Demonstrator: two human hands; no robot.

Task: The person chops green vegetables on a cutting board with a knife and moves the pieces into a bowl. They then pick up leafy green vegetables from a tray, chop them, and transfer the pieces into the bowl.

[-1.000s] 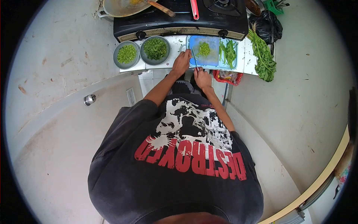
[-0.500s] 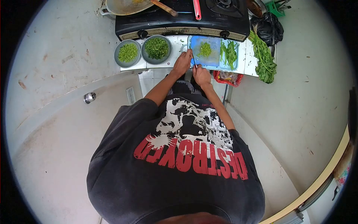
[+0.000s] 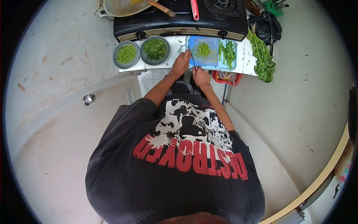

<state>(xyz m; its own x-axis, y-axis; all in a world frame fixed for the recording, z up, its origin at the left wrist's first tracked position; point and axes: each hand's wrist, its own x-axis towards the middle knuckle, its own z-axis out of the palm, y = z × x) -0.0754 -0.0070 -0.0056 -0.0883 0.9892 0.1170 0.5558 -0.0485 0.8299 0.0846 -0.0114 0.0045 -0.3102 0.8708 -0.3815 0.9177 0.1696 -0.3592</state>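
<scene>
My right hand (image 3: 201, 77) is wrapped round the handle of a knife (image 3: 193, 59), whose blade points up and left over the left edge of a blue cutting board (image 3: 213, 59). Beside the blade, my left hand (image 3: 181, 62) has its fingers drawn together at the board's left edge; what they hold, if anything, is hidden. A small heap of chopped green stems (image 3: 203, 49) lies on the board, right of the knife. Leafy green pieces (image 3: 228, 53) rest at its right end.
Left of the board stand two grey bowls, one with chopped light-green stems (image 3: 126, 54), one with chopped dark leaves (image 3: 155, 49). Behind is a black gas stove (image 3: 179, 31) with a pan (image 3: 125, 9). A bunch of leafy greens (image 3: 263, 56) and a black plastic bag (image 3: 268, 28) lie right.
The whole view has shifted slightly left. Both hands and the knife stay in nearly the same place at the board's left edge, with no other clear change.
</scene>
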